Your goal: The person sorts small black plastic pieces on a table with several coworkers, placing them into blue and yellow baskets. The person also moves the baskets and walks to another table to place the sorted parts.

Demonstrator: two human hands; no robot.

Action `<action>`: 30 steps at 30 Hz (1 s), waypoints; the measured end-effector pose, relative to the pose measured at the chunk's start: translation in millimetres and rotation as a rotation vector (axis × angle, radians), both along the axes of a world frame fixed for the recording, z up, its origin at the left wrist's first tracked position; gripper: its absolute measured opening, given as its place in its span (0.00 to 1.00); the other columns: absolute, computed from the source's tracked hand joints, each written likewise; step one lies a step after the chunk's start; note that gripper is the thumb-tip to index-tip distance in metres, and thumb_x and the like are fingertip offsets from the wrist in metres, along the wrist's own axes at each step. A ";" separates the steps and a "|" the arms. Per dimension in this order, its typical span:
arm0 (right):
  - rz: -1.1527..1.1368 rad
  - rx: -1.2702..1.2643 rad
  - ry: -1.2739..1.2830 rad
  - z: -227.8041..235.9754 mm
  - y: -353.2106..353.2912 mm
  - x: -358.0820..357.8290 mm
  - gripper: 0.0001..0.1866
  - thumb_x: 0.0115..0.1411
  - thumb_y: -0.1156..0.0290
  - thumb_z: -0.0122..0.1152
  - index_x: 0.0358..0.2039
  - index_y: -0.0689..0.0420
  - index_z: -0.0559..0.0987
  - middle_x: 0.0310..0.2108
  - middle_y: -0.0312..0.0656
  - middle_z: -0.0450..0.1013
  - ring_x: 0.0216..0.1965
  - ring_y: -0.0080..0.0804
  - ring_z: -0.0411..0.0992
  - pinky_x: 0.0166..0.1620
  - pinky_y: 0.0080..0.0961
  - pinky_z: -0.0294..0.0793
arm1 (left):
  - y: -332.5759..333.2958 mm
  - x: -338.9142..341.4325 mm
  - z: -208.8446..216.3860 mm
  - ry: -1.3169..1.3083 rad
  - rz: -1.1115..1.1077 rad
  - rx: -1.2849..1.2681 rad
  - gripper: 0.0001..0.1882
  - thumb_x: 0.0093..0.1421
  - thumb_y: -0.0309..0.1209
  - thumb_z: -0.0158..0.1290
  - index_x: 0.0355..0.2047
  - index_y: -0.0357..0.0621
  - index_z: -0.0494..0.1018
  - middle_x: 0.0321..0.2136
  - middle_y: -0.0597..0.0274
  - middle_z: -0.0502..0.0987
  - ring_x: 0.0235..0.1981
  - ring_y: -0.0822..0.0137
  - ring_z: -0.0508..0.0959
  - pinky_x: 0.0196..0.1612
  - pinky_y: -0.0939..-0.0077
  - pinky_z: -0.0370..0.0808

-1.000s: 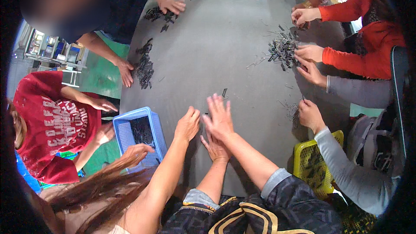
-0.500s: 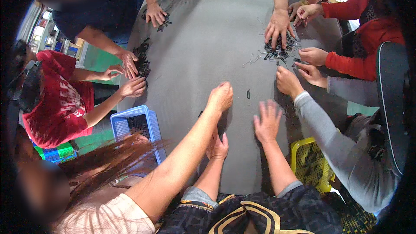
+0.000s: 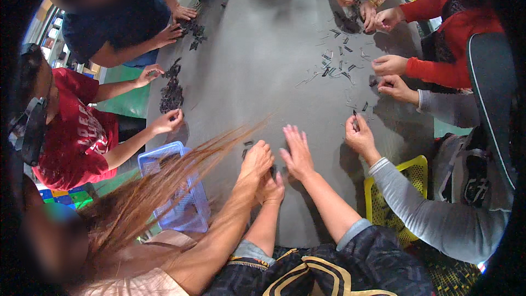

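Note:
My right hand (image 3: 297, 156) lies open on the grey table, its fingers stretched forward and close together. Left of it, my left hand (image 3: 270, 188) is half covered by a co-worker's hand (image 3: 258, 159) reaching in from the left. The thumb of my left hand points up, and its other fingers are hidden. Something dark (image 3: 273, 170) shows between that hand and mine, too small to name. A few small black pieces (image 3: 248, 143) lie just beyond the co-worker's fingers.
Small black pieces and thin wires (image 3: 334, 68) lie scattered at the right. Dark piles (image 3: 171, 96) line the left edge. Co-workers' hands work around the grey table (image 3: 257, 71). A blue basket (image 3: 204, 203) stands left, a yellow basket (image 3: 369, 200) right. Long hair crosses the lower left.
My right hand has moved left, toward my left hand. The co-worker's hand has drawn back over my left hand. The lone black piece mid-table is gone. The far-right pile is spread out.

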State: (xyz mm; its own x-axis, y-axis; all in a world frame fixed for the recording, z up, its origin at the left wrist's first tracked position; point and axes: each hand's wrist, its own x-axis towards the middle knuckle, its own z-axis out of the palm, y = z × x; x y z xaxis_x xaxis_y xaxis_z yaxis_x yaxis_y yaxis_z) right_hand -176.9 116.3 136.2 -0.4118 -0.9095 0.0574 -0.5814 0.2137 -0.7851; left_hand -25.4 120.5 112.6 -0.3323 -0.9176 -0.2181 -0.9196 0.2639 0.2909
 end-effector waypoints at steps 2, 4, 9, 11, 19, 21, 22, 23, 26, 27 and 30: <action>-0.090 0.023 0.068 -0.7 21.7 0.9 0.33 0.61 0.61 0.51 0.65 0.56 0.56 0.66 0.50 0.52 0.69 0.45 0.47 0.68 0.48 0.39 | -2.4 9.0 9.1 -0.046 -0.020 -0.159 0.34 0.58 0.45 0.49 0.63 0.48 0.56 0.63 0.48 0.58 0.64 0.48 0.57 0.64 0.47 0.49; -0.155 0.125 0.180 -5.6 56.9 -17.5 0.34 0.61 0.61 0.51 0.65 0.56 0.56 0.67 0.49 0.51 0.69 0.45 0.46 0.68 0.48 0.39 | 2.3 -0.2 -1.1 0.058 -0.019 -0.096 0.35 0.57 0.44 0.51 0.64 0.51 0.55 0.65 0.54 0.55 0.65 0.51 0.54 0.64 0.39 0.44; -0.127 0.336 0.182 -10.9 74.2 -71.9 0.36 0.60 0.61 0.52 0.66 0.57 0.53 0.69 0.50 0.45 0.69 0.50 0.41 0.68 0.50 0.36 | 2.8 0.4 -3.3 0.040 -0.025 -0.121 0.36 0.57 0.43 0.51 0.64 0.54 0.54 0.67 0.60 0.51 0.67 0.53 0.51 0.65 0.37 0.40; -0.322 0.237 0.266 -19.6 78.1 -90.8 0.36 0.60 0.61 0.52 0.66 0.57 0.53 0.68 0.52 0.44 0.69 0.53 0.41 0.68 0.50 0.36 | 3.9 1.3 -2.1 0.009 -0.058 -0.165 0.35 0.57 0.43 0.51 0.64 0.53 0.54 0.67 0.60 0.50 0.67 0.52 0.51 0.65 0.37 0.42; -0.510 0.386 0.327 -9.7 111.3 -30.8 0.36 0.59 0.59 0.55 0.65 0.55 0.55 0.65 0.53 0.50 0.67 0.53 0.45 0.66 0.51 0.44 | 1.9 0.6 0.7 -0.019 -0.053 -0.158 0.35 0.58 0.41 0.50 0.65 0.53 0.53 0.68 0.61 0.47 0.67 0.52 0.50 0.63 0.36 0.48; -0.550 0.500 0.439 -5.8 114.1 -28.3 0.37 0.59 0.56 0.54 0.65 0.55 0.54 0.62 0.52 0.54 0.65 0.51 0.49 0.64 0.52 0.45 | -1.9 -6.2 5.4 0.014 -0.032 -0.142 0.34 0.58 0.39 0.51 0.64 0.52 0.55 0.68 0.59 0.48 0.68 0.53 0.50 0.63 0.37 0.49; -0.577 0.557 0.366 -1.7 112.6 -29.0 0.38 0.59 0.55 0.54 0.65 0.56 0.53 0.64 0.52 0.51 0.66 0.51 0.46 0.65 0.52 0.42 | -0.7 -5.4 4.8 0.042 -0.092 -0.179 0.32 0.57 0.37 0.52 0.62 0.52 0.58 0.67 0.58 0.51 0.67 0.52 0.51 0.63 0.38 0.49; -0.602 0.613 0.292 3.6 111.9 -30.2 0.39 0.59 0.55 0.53 0.66 0.56 0.52 0.65 0.53 0.48 0.67 0.52 0.44 0.66 0.53 0.39 | 4.3 -1.0 1.9 0.070 -0.151 -0.215 0.30 0.57 0.36 0.52 0.61 0.51 0.60 0.66 0.57 0.53 0.67 0.52 0.52 0.63 0.39 0.50; -0.625 0.649 0.343 -3.2 108.3 -26.7 0.40 0.58 0.52 0.53 0.66 0.56 0.52 0.66 0.53 0.48 0.67 0.51 0.44 0.66 0.55 0.39 | -4.9 -7.6 -5.1 0.316 -0.385 -0.240 0.25 0.55 0.30 0.53 0.55 0.49 0.66 0.62 0.54 0.60 0.65 0.51 0.57 0.64 0.42 0.52; -0.623 0.648 0.386 -6.7 110.5 -26.8 0.40 0.58 0.52 0.53 0.66 0.56 0.52 0.66 0.52 0.47 0.68 0.50 0.44 0.66 0.55 0.39 | -7.8 -15.6 -7.6 0.431 -0.467 -0.225 0.23 0.55 0.28 0.53 0.53 0.49 0.68 0.60 0.53 0.62 0.64 0.50 0.58 0.64 0.43 0.53; -0.613 0.639 0.442 -10.7 111.6 -26.4 0.42 0.57 0.52 0.53 0.67 0.55 0.51 0.69 0.52 0.42 0.69 0.49 0.40 0.67 0.55 0.36 | -52.4 -81.0 6.0 0.581 -0.391 -0.322 0.21 0.55 0.27 0.53 0.51 0.46 0.70 0.58 0.51 0.65 0.63 0.50 0.60 0.64 0.45 0.53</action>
